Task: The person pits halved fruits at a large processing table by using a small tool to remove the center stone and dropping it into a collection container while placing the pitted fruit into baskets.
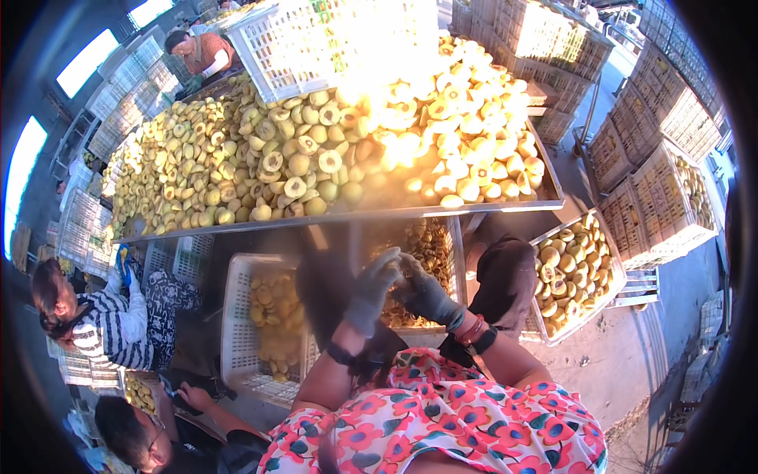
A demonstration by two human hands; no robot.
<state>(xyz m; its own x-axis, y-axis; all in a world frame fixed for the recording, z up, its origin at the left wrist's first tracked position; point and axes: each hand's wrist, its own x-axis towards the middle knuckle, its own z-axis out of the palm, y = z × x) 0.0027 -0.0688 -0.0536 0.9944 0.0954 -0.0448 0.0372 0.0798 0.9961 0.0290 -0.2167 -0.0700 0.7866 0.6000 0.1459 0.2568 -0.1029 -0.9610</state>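
My left hand (373,294) and my right hand (427,294), both in grey gloves, meet in front of me with fingers curled toward each other. Whatever lies between the fingertips is too small and dim to make out. Below them stands a crate (456,268) of brownish pits or scraps (422,237). Beyond the hands, a metal-edged table (371,215) carries a wide heap of halved yellow fruit (304,158), which look like peaches, many with hollow centres. Strong sunlight washes out part of the heap.
A white crate (237,316) holding yellow pieces stands left of my knees; another crate of halves (575,272) sits right. Crate stacks (655,209) rise at the right. A white crate (288,47) rests on the heap. People sit at left (110,316) and lower left (130,430); another works far left (207,55).
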